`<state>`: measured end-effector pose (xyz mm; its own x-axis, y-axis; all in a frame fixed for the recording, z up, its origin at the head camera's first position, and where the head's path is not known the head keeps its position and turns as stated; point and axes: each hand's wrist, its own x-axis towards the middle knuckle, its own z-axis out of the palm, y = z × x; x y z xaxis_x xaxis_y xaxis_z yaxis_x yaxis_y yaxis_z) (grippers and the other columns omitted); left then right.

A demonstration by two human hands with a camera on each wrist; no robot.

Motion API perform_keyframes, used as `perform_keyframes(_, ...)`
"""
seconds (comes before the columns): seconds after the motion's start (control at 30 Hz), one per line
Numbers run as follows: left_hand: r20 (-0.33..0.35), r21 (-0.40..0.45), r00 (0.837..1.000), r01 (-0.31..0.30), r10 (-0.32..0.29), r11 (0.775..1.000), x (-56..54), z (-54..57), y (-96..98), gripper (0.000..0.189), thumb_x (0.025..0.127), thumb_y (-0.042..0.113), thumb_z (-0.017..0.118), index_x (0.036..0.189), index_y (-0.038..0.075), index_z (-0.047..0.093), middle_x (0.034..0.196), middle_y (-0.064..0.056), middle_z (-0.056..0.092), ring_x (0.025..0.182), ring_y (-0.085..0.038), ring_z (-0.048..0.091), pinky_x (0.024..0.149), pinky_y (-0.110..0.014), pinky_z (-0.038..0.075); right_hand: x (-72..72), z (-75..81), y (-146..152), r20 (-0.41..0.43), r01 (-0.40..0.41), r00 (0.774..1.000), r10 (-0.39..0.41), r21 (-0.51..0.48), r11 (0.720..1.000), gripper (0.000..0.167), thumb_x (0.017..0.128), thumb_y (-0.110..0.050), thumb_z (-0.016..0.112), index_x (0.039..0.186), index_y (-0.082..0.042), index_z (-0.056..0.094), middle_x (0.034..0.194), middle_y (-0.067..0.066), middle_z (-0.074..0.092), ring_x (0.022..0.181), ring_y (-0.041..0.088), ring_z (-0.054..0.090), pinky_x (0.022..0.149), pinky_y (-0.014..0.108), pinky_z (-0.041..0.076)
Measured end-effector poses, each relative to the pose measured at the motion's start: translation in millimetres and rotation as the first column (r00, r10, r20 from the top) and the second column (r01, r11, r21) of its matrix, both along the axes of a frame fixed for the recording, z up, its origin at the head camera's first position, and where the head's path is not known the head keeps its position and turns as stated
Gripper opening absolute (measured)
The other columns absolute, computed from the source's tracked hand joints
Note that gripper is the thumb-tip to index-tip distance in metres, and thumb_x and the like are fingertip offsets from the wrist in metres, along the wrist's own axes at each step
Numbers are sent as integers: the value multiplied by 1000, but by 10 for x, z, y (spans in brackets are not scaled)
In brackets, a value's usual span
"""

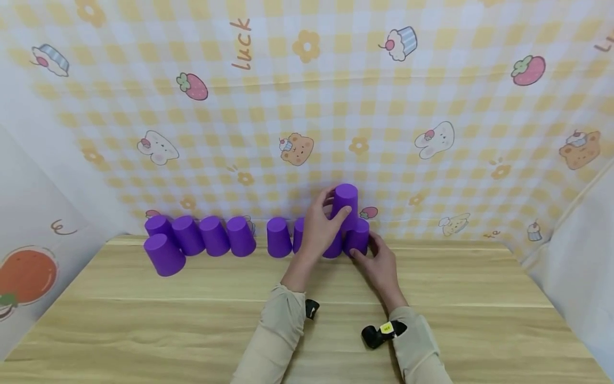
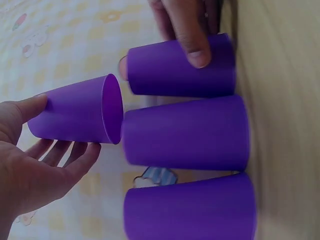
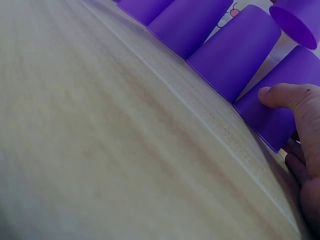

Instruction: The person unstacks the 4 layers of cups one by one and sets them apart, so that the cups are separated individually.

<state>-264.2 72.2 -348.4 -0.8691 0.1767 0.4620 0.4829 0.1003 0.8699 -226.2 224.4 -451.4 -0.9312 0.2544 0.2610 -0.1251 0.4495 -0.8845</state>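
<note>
My left hand [image 1: 316, 226] holds a purple cup [image 1: 346, 198] mouth down, thumb on the near side and fingers around the far side. In the left wrist view this cup [image 2: 75, 110] has its open rim close over the bases of the standing cups. My right hand [image 1: 382, 265] grips the rightmost cup [image 1: 357, 234] of the row, which stands upside down on the table. The right wrist view shows the right thumb [image 3: 280, 95] pressed on that cup's side. Just left of it stands another upturned cup [image 3: 237, 52], their lower rims side by side.
Further left in the same row is an upturned cup [image 1: 279, 237], and another is partly hidden behind my left hand. Several more cups [image 1: 216, 236] stand at the left, with one cup [image 1: 164, 256] in front. A checked cloth [image 1: 336, 106] hangs behind the wooden table [image 1: 192, 330].
</note>
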Motion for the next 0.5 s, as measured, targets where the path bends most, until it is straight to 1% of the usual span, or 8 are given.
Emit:
perform_keyframes(0.1, 1, 16, 1000, -14, 14, 1000, 25, 54, -56, 50, 86, 16, 68, 131, 8, 49, 122, -9, 55, 109, -22, 54, 88, -31, 48, 4, 4, 0, 5, -3, 1000, 3, 4, 1000, 62, 81, -17, 73, 134, -2, 44, 134, 20, 47, 123, 31, 45, 103, 37, 37)
perform_keyframes(0.2, -2, 15, 1000, -16, 16, 1000, 43, 100, -118, 49, 86, 18, 68, 130, 9, 50, 121, -8, 57, 107, -21, 55, 87, -33, 49, 10, 7, 3, -3, 3, 1000, -3, 11, 1000, 62, 81, -18, 74, 134, -3, 45, 133, 20, 48, 122, 31, 45, 102, 37, 37)
perform_keyframes(0.33, 13, 32, 1000, -27, 27, 999, 55, 159, -251, 48, 85, 20, 69, 129, 12, 51, 119, -5, 58, 106, -18, 55, 85, -35, 50, 9, 10, -6, -31, 2, 1000, -1, 17, 1000, 61, 80, -16, 74, 132, -2, 46, 131, 21, 49, 121, 33, 46, 102, 38, 38)
perform_keyframes(0.5, 17, 68, 998, -62, 61, 996, 52, 226, -414, 48, 85, 19, 70, 128, 11, 52, 117, -5, 58, 105, -18, 56, 85, -34, 50, 11, 6, -12, -23, 5, 1000, -5, 19, 1000, 62, 79, -15, 75, 132, -1, 46, 131, 22, 49, 121, 33, 46, 102, 36, 37)
